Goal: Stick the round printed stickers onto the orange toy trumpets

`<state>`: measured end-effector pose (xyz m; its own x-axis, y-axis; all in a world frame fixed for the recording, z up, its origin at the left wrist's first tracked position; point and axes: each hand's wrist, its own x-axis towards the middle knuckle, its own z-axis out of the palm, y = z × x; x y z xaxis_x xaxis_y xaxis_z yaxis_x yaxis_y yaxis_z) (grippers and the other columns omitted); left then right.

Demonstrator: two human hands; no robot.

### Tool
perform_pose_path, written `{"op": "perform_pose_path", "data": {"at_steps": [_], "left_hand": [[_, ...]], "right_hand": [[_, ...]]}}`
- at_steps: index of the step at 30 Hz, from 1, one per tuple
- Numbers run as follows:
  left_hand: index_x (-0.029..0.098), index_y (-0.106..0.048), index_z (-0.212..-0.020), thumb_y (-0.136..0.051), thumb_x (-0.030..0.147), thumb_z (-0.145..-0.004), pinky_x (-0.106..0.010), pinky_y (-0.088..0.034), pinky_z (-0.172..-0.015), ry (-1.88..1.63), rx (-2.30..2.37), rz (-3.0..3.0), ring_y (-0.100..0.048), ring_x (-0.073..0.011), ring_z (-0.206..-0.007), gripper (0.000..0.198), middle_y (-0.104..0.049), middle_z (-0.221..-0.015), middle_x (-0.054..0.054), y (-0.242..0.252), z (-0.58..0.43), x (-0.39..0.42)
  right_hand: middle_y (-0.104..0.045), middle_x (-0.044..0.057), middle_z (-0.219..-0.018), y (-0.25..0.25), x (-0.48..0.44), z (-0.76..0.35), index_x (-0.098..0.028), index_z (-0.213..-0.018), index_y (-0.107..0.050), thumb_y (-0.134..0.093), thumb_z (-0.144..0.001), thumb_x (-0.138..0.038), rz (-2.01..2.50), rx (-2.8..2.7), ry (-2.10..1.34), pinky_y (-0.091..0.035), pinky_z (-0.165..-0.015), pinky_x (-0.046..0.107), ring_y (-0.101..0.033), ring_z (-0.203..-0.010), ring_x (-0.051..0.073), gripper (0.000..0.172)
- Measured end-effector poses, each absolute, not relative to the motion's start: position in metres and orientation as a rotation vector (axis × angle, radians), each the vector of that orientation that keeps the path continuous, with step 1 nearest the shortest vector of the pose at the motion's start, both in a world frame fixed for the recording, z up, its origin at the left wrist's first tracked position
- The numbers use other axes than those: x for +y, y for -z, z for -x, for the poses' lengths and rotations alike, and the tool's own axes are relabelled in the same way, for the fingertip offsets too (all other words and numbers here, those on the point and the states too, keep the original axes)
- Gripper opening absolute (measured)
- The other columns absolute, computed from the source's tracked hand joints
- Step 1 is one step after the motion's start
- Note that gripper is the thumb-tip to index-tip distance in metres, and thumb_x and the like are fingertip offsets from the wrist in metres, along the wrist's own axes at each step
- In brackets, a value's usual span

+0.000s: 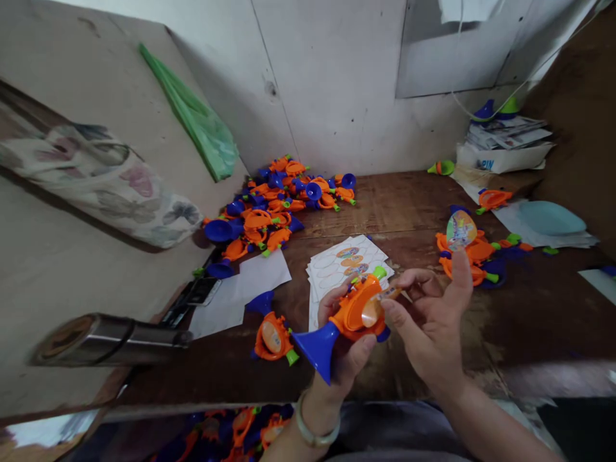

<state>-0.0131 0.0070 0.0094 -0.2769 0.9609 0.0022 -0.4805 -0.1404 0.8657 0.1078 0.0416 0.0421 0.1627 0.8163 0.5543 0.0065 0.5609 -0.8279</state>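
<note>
head view: the left hand [342,359] holds an orange horn [359,314] with a blue bell, its fingers [359,350] curled closed around the body from below. the bell tilts down toward the near edge of the counter [385,199]. the right hand [430,327] is just beside the horn, its thumb and forefinger pinched on a thin strip [391,294], while its other fingers stand apart. a round sticker [373,310] sits against the horn's orange face, touching the thumb.

the sticker sheets [346,273] lie directly beyond the hands, printed with rows of ovals, a few still filled. left of the sheets are white paper [240,295] and a second horn [272,339] lying on its side. farther left and back from the sheets is a heap of orange and blue horns [274,202]. right of the sheets lies a smaller group of horns [471,253], one showing a picture sticker [461,230]. well behind the sheets, to the right, stands a stack of papers [505,135]. left of the sheets, a metal cylinder [110,340] crosses the view near the wall, and a green bag [192,115] hangs above the heap.
</note>
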Motion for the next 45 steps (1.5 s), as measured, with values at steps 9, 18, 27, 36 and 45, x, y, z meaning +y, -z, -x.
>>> {"op": "perform_pose_path", "data": {"at_steps": [9,18,27,36,45], "left_hand": [[0.029,-0.069,-0.119,-0.100,0.057,-0.072,-0.056,-0.049,-0.124,-1.792,0.910,-0.936,-0.060,-0.0401,-0.148,0.062,-0.070,-0.148,-0.014,-0.021,0.009,0.012],[0.029,-0.073,-0.118,-0.099,0.049,-0.075,-0.055,-0.045,-0.128,-1.764,0.951,-0.872,-0.060,-0.0387,-0.149,0.054,-0.068,-0.151,-0.012,-0.020,0.011,0.010],[0.029,-0.066,-0.127,-0.089,0.048,-0.088,-0.061,-0.047,-0.126,-1.792,0.861,-1.132,-0.062,-0.0377,-0.147,0.049,-0.070,-0.149,-0.012,-0.013,0.010,0.017],[0.030,-0.067,-0.129,-0.087,0.043,-0.091,-0.056,-0.049,-0.125,-1.808,0.814,-1.158,-0.064,-0.0342,-0.146,0.044,-0.071,-0.149,-0.012,-0.016,0.010,0.018],[0.031,-0.070,-0.130,-0.080,0.041,-0.098,-0.059,-0.046,-0.127,-1.826,0.834,-1.102,-0.066,-0.0324,-0.143,0.035,-0.069,-0.153,-0.009,-0.005,0.007,0.019]], "right_hand": [[-0.059,-0.002,-0.112,-0.036,0.034,-0.102,-0.055,-0.168,-0.026,-0.076,-0.091,-0.009,0.770,-1.221,-0.873,-0.067,-0.081,0.022,-0.067,-0.097,0.013,0.103],[-0.058,-0.002,-0.111,-0.038,0.033,-0.104,-0.054,-0.168,-0.027,-0.077,-0.089,-0.007,0.765,-1.217,-0.922,-0.067,-0.078,0.021,-0.066,-0.093,0.013,0.105],[-0.062,-0.005,-0.109,-0.043,0.032,-0.105,-0.058,-0.162,-0.034,-0.083,-0.089,-0.009,0.747,-1.123,-1.036,-0.065,-0.079,0.020,-0.067,-0.092,0.011,0.100],[-0.060,-0.006,-0.109,-0.042,0.033,-0.105,-0.059,-0.161,-0.036,-0.080,-0.087,-0.003,0.739,-1.132,-1.020,-0.065,-0.078,0.018,-0.067,-0.093,0.010,0.102],[-0.061,-0.005,-0.110,-0.042,0.033,-0.106,-0.058,-0.162,-0.035,-0.077,-0.088,0.000,0.732,-1.211,-0.943,-0.064,-0.075,0.018,-0.066,-0.089,0.009,0.103]]}}
